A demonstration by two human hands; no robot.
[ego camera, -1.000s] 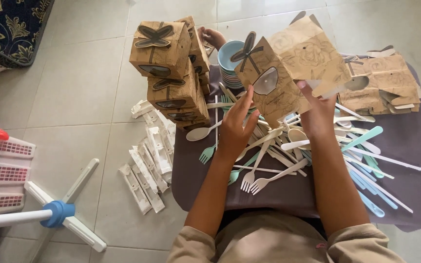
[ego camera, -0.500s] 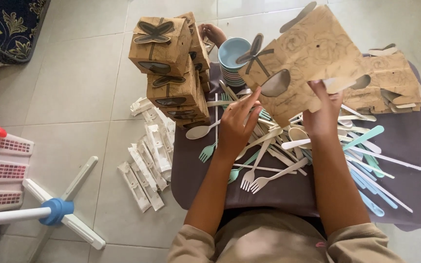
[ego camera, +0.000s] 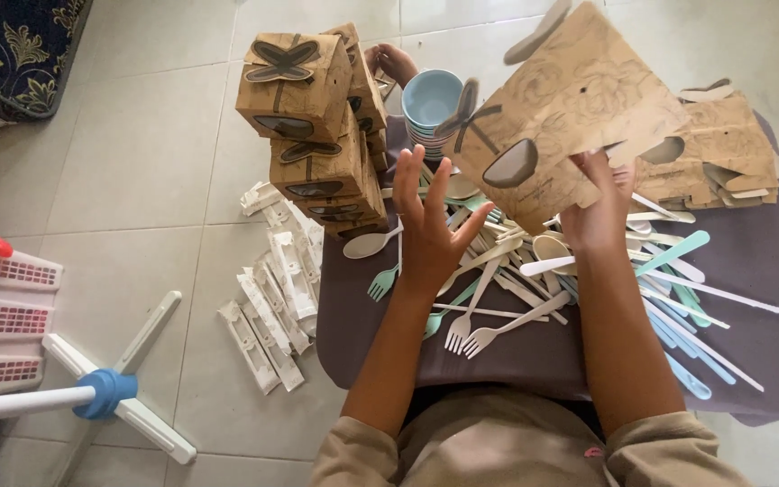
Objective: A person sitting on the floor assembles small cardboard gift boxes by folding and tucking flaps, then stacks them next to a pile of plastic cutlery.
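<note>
From the head camera I look down over my two forearms at a low table (ego camera: 768,298) draped in dark purple cloth. My right hand (ego camera: 599,212) has its fingers closed on the lower edge of a flat, unfolded brown cardboard box blank (ego camera: 579,108), which it holds up tilted above the table; the blank carries a dark butterfly shape and an oval window near its lower left corner. My left hand (ego camera: 430,225) is raised just left of the blank with fingers spread wide and holding nothing; its fingertips sit close to the butterfly corner, though I cannot tell whether they touch it. Beneath both hands lies a loose pile of plastic cutlery (ego camera: 534,289), white, cream and pale teal forks and spoons scattered over the cloth. At the table's far left corner stands a stack of finished brown boxes (ego camera: 313,117), each with a butterfly on its top. Behind my left hand is a stack of pale blue cups (ego camera: 430,99), and just beyond them another person's hand (ego camera: 389,61) shows. More flat blanks (ego camera: 723,158) lie at the far right of the table. On the tiled floor to the left lie white plastic strips (ego camera: 272,289), a white stand with a blue hub (ego camera: 105,392) and a white basket (ego camera: 6,325).
</note>
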